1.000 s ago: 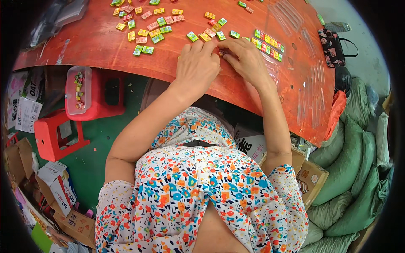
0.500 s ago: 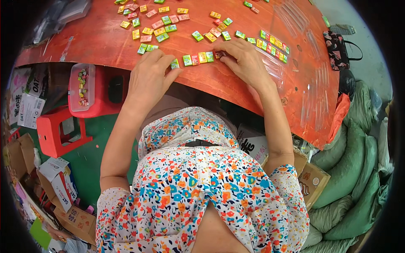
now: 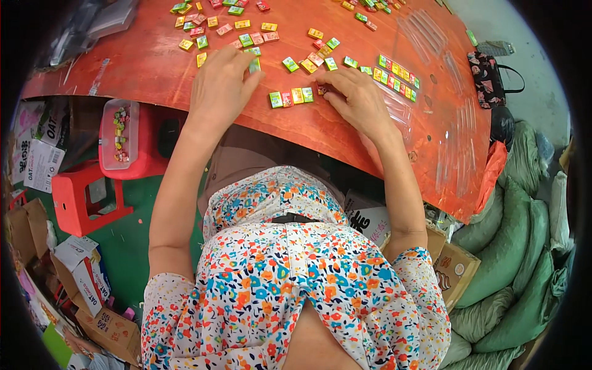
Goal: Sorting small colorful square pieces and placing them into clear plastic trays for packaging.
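Four small candy-sized boxes stand in a short row near the table's front edge: a green box [image 3: 275,100], a red box [image 3: 287,99], a yellow box [image 3: 297,95] and another green one. At the row's right end, my right hand [image 3: 357,102] pinches a small red box [image 3: 321,90], partly covered by the fingers. My left hand [image 3: 222,89] is up and left of the row, its thumb and fingers closed on a small green box [image 3: 254,64]. More loose boxes lie just beyond that hand, some of them hidden by it.
Two finished-looking rows of boxes [image 3: 398,77] lie right of my right hand, by clear plastic strips [image 3: 453,68]. Loose boxes scatter across the red table [image 3: 154,68]. Left below stand a red stool [image 3: 86,197] and a clear tub [image 3: 120,157]; green sacks [image 3: 505,246] lie at right.
My left hand has moved away from the row's left end, farther over the table, with a green box in its fingers. The right hand stays at the row's right end.
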Motion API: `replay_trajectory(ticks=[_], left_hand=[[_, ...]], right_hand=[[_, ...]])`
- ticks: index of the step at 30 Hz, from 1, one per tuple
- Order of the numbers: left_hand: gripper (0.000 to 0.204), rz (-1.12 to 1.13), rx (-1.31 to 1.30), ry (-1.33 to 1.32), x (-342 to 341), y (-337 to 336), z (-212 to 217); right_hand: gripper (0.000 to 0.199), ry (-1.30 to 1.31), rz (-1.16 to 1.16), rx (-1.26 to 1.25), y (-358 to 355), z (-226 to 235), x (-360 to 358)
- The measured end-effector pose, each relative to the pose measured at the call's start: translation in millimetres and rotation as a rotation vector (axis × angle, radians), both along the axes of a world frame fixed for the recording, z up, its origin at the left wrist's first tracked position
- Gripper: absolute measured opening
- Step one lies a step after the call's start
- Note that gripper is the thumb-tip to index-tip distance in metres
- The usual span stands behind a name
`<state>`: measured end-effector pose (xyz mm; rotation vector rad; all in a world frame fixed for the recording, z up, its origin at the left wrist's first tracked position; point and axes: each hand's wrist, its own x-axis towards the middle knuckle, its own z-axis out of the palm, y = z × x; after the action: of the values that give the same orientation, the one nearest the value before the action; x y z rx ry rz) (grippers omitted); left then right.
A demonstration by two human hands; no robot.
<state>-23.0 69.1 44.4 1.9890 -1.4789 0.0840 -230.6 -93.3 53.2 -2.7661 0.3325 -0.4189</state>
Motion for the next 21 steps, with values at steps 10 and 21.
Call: replay_trajectory(ticks=[10,21], left_hand=[[0.025,-0.152,0.123,-0.169,-30,-71,-2],[0.014,-0.165,-0.008,-0.101,-16,-33,12]], right_hand=[[0.031,-0.024,0.034,0.026,-6,-2,-1],[0.025,-0.062,0.057,0.042,-9,-6,-2]])
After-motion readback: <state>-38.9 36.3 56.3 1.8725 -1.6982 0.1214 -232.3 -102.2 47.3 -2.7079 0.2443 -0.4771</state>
